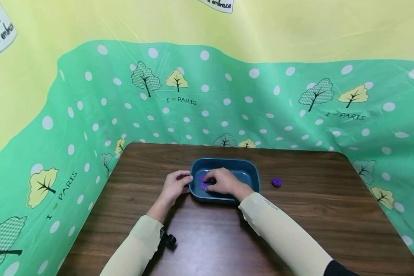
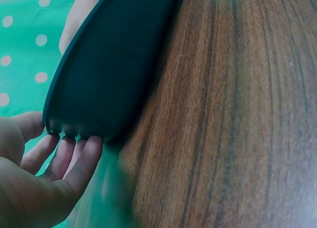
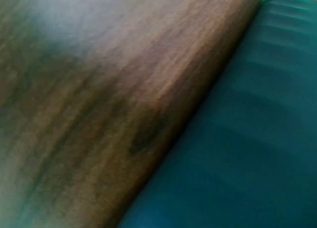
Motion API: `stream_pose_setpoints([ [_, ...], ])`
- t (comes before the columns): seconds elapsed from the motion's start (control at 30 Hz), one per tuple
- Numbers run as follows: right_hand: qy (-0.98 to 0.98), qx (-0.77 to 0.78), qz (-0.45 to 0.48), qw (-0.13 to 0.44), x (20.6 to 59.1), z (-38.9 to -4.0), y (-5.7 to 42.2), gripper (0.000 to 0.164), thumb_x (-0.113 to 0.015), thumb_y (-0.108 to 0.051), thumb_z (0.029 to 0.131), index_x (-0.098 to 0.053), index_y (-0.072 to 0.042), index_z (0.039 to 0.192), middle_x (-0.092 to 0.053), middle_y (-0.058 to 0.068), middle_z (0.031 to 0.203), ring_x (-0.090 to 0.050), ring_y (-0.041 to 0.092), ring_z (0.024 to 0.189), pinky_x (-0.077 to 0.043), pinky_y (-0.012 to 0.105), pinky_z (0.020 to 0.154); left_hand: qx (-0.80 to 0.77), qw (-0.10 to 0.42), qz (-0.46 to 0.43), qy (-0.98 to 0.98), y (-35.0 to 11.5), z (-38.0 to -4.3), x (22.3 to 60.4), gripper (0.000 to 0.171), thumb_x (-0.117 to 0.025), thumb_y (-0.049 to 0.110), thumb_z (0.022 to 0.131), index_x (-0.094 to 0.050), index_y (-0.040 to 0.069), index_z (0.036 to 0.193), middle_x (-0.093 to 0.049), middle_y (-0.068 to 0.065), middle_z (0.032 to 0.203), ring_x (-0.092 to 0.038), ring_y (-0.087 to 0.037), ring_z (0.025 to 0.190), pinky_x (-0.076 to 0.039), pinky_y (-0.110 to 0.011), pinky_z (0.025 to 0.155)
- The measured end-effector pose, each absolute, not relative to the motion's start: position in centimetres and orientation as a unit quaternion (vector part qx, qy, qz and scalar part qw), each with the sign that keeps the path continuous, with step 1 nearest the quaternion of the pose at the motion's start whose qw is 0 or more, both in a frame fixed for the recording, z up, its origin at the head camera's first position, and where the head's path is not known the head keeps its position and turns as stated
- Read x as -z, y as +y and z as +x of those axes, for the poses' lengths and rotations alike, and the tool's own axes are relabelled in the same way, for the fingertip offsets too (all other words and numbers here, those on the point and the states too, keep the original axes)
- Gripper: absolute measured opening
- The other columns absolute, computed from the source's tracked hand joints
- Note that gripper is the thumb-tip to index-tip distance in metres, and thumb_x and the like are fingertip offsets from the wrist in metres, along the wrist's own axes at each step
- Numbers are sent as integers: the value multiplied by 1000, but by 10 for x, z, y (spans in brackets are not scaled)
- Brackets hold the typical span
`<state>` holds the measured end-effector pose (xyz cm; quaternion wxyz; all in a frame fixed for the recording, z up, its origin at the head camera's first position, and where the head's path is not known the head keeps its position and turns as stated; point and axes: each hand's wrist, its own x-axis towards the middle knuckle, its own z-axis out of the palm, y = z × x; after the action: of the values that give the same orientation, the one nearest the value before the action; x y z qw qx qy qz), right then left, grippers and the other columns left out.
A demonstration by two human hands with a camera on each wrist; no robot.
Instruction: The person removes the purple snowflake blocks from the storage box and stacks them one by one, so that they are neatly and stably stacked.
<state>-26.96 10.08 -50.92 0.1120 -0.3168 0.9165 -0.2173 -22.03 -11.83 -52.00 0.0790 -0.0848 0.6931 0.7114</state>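
Observation:
A dark blue rectangular plastic tray [image 1: 250, 166] stands on the wooden table. My left hand [image 1: 174, 186] grips its left end, thumb at the rim and fingertips against the outer wall; the left wrist view shows these fingers [image 2: 89, 156] close up. Over the far wall my right hand [image 1: 224, 181] reaches down inside the tray, thumb and forefinger bent around a small purple notched disc [image 1: 203, 186]. Another purple disc [image 1: 202, 178] lies just above it, partly hidden by the fingers. The right wrist view shows the tray's outer wall [image 3: 247, 139], not the hand.
A third purple notched disc [image 1: 277, 182] lies on the table [image 1: 314, 199] to the right of the tray. A black wrist camera [image 1: 170, 240] sticks out from the left sleeve. Green and yellow printed cloth [image 1: 262, 96] hangs behind and beside the table.

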Motion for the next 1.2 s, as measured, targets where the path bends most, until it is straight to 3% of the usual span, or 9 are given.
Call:
stream_pose_setpoints([
  [0.27,926,186,-311,105,509,-262,93,26,-80,-31,90,-79,-24,115,-74,-4,121,-65,17,116,-54,40,103,-706,76,-85,699,-121,-218,520,31,-71,10,96,-69,-2,124,-71,-11,109,-70,-23,93,-65,-36,73],
  [0.5,933,144,-314,103,504,-260,88,25,-79,-31,91,-80,-25,115,-74,-2,124,-65,21,119,-53,44,106,-709,77,-84,695,-120,-219,521,31,-70,10,97,-68,-3,125,-70,-16,113,-70,-24,95,-65,-37,74],
  [0.87,936,111,-322,86,502,-262,88,22,-80,-37,91,-81,-24,108,-75,-4,116,-67,18,107,-56,42,99,-709,78,-81,696,-118,-221,522,34,-71,10,96,-67,-6,126,-70,-9,105,-70,-24,94,-65,-38,74],
  [1.2,934,112,-326,93,504,-262,90,25,-77,-36,93,-78,-25,115,-73,-3,121,-66,20,114,-54,45,104,-712,81,-85,693,-119,-220,522,34,-72,9,96,-68,-4,127,-70,-9,106,-70,-24,95,-65,-37,74],
])
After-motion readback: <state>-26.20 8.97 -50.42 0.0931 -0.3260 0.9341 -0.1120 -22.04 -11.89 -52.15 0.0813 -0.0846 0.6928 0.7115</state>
